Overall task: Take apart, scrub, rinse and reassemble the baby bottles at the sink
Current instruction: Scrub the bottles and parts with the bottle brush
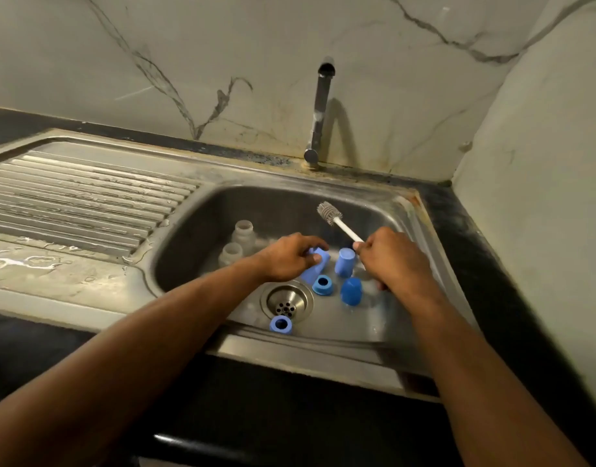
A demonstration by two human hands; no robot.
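**Operator:** Which part is in hand, and where does it lie?

**Technician:** A blue bottle cap (pixel 315 269) lies on its side on the floor of the sink basin (pixel 222 210), just beyond the drain strainer (pixel 286 303). The left hand (pixel 289 257) is over it, fingers curled around its closed end, gripping it.

**Operator:** Handling properties?

**Technician:** Judged as light, rigid moulded plastic. The basin looks wet, so expect a slick surface. Recommended hold: thumb and fingers on opposite sides of the wall, near the closed end, leaving the open mouth free for the brush. A fall is unlikely to damage it.

**Operator:** And the brush?

**Technician:** The right hand (pixel 390 261) is closed around the white handle of the bottle brush (pixel 337 220). The grey bristle head points up and away towards the back of the basin, clear of all parts. The handle appears stiff; the bristles, soft.

**Operator:** Arm pose?

**Technician:** Both forearms reach forward and down into the basin. The left wrist is turned palm down; the right hand is raised slightly above the parts.

**Operator:** Other components?

**Technician:** Two clear bottle bodies (pixel 239 242) lie at the left of the basin. A second cap (pixel 345 262) stands upright, a third (pixel 351 291) lies near it, one threaded collar (pixel 322 284) sits beside the strainer and another (pixel 281 324) at the front edge. No water can be seen running from the tap (pixel 320 109).
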